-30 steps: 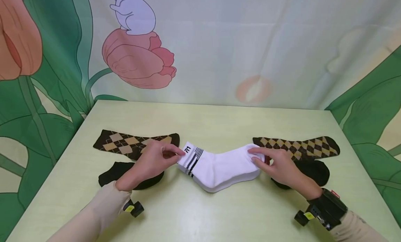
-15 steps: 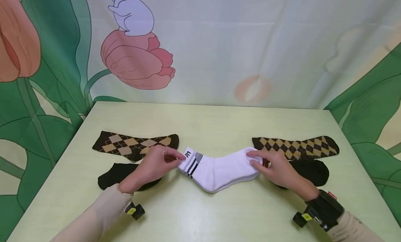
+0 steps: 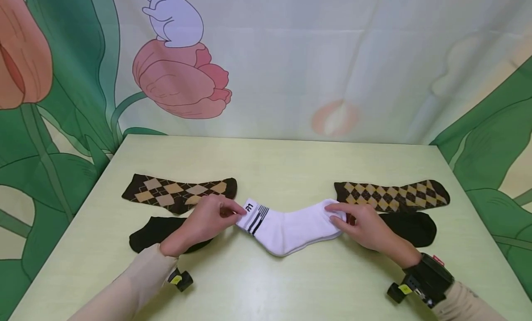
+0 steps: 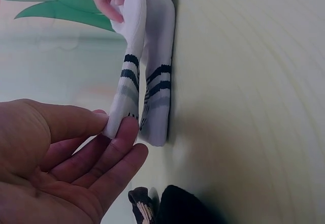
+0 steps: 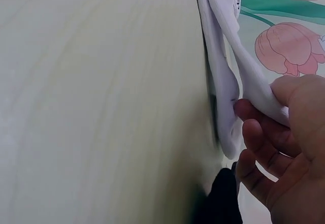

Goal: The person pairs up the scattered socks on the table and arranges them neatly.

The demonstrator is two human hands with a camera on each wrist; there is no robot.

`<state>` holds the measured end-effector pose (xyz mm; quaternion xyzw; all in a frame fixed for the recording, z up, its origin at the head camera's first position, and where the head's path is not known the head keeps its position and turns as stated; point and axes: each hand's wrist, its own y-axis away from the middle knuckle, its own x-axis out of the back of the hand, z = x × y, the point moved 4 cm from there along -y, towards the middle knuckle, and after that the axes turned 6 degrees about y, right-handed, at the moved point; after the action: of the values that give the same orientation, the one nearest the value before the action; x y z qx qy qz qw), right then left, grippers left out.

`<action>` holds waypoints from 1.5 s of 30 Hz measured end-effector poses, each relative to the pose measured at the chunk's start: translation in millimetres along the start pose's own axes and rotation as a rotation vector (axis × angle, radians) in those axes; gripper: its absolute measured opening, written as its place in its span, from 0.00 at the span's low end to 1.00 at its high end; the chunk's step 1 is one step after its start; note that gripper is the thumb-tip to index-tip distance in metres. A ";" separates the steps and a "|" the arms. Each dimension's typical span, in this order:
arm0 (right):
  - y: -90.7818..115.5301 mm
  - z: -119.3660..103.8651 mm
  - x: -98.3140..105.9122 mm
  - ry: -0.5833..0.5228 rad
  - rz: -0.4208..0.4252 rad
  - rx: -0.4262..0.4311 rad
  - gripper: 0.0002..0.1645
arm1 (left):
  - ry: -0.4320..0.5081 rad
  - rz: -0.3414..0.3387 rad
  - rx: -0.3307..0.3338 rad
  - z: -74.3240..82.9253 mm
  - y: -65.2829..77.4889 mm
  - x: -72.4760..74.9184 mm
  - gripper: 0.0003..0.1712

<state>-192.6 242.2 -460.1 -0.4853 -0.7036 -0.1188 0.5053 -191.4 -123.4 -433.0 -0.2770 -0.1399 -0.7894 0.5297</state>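
The left sleeve (image 3: 129, 284) and right sleeve (image 3: 465, 302) are slanting in over the table (image 3: 266, 293), a small black camera (image 3: 181, 280) sitting at each wrist. The left hand (image 3: 205, 221) is pinching the striped cuff of the upper sock (image 3: 291, 228) between thumb and fingertips, its other fingers bending loosely. The right hand (image 3: 363, 224) is pinching the same sock's toe between thumb and forefinger, the remaining fingers curling beneath. This white sock is stretching between the hands, above the table, with a gap showing over the matching lower sock (image 4: 158, 36), which is resting on the tabletop. A black sock (image 3: 154, 231) is lying partly behind the left hand; another (image 3: 409, 228) is lying behind the right. Beyond each, an argyle sock is lying flat, one on the left (image 3: 166, 190), one on the right (image 3: 399, 196). A flower-printed curtain (image 3: 282, 71) is hanging behind the table.
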 end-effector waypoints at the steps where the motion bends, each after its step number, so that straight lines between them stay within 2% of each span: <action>1: 0.0 0.0 -0.3 -0.001 -0.008 -0.008 0.16 | -0.005 -0.001 0.003 -0.3 -0.1 -0.4 0.08; 4: 0.0 0.1 -0.9 -0.008 -0.029 -0.030 0.17 | -0.016 -0.009 0.008 -0.8 -0.2 -1.5 0.08; 21: 1.4 0.3 -2.8 -0.019 -0.046 -0.027 0.17 | -0.038 -0.023 -0.012 -3.3 -2.1 -3.9 0.08; 27: 1.5 0.5 -3.9 -0.014 -0.044 -0.022 0.17 | -0.044 -0.027 0.005 -4.8 -3.9 -4.6 0.08; 36: 1.6 1.3 -4.2 0.025 0.014 0.021 0.17 | -0.066 -0.031 0.013 -5.8 -5.1 -5.1 0.08; 42: 3.4 3.8 -6.7 0.016 0.004 0.021 0.17 | -0.065 -0.052 0.053 -7.4 -4.9 -6.3 0.08; 45: 3.7 4.2 -7.3 0.013 -0.003 0.019 0.17 | -0.069 -0.059 0.047 -8.1 -5.0 -6.9 0.08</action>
<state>-192.0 242.7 -469.2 -0.4789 -0.7019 -0.1161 0.5143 -196.3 -120.3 -443.2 -0.2874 -0.1849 -0.7910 0.5075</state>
